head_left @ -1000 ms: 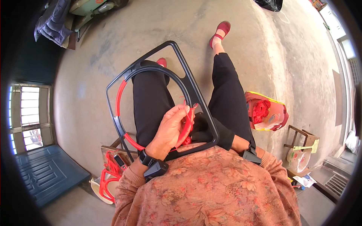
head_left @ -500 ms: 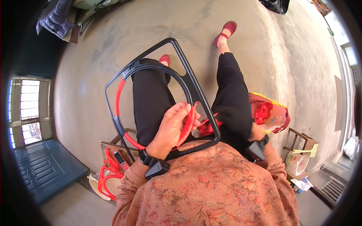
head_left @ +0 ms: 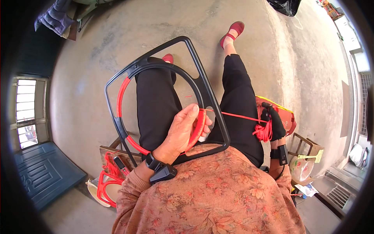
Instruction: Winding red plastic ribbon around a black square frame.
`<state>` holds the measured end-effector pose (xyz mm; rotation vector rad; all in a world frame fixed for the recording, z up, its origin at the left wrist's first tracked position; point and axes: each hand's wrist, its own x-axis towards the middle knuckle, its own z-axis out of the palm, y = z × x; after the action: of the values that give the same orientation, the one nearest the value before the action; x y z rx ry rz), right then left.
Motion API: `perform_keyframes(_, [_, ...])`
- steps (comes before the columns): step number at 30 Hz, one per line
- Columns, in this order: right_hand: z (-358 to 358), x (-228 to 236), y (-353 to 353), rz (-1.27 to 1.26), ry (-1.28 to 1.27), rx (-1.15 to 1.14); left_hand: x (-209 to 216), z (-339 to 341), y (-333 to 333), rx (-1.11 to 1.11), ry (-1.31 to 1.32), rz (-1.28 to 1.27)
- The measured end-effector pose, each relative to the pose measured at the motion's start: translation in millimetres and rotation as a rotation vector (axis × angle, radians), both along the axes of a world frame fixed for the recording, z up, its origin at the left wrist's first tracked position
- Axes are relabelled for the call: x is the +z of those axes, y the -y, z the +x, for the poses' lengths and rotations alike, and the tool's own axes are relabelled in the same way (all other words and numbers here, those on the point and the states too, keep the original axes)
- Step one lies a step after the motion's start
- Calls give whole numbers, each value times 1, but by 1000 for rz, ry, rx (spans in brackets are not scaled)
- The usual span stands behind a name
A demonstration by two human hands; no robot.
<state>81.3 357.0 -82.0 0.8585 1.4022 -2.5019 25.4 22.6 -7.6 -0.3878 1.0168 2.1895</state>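
My left hand (head_left: 183, 128) is closed around the lower right of a round ring inside a black frame (head_left: 201, 84). The frame rests over my lap, tilted. Red cord is wound tightly around the ring section (head_left: 200, 124) in my grip; further red sections show along its left and lower left. A single red strand (head_left: 241, 116) runs taut from beside my left thumb to my right hand (head_left: 277, 123). That hand wears a black glove and is closed on a bundle of red cord (head_left: 264, 132), above my right thigh.
Beside my right leg stands a red bag with a yellow edge (head_left: 287, 114). A wooden stool (head_left: 311, 142) and floral basin (head_left: 306, 169) are at right. Left of me are a wooden seat (head_left: 107, 154), a red frame (head_left: 103, 191) and a pale bucket (head_left: 92, 191).
My right hand has come up from beside my thigh and moved outward with the cord bundle, and the strand is stretched straight. My left hand keeps its place; the frame has shifted slightly.
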Motion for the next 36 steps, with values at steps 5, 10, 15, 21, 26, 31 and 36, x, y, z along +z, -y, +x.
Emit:
perform_keyframes(5, [-2,-10,-5,224,49,67,0,0,-1,-18,49,-4])
perform_keyframes(10, [-28,4,-7,840,-2,311,-1,2,-1,-50,34,-41])
perform_keyframes(15, [-77,41,55,1290,-412,112,-1,5,-6,-70,11,-52])
perform_keyframes(21, [-114,44,157,338,-82,277,-1,4,-5,-118,106,51])
perform_keyframes(26, [-110,27,155,-957,-202,781,-9,9,-6,-28,278,178])
perform_keyframes(31, [-102,80,169,-917,-125,587,-17,12,-8,97,140,230])
perform_keyframes(36, [-83,64,162,-130,-288,562,-36,12,-5,71,-1,172])
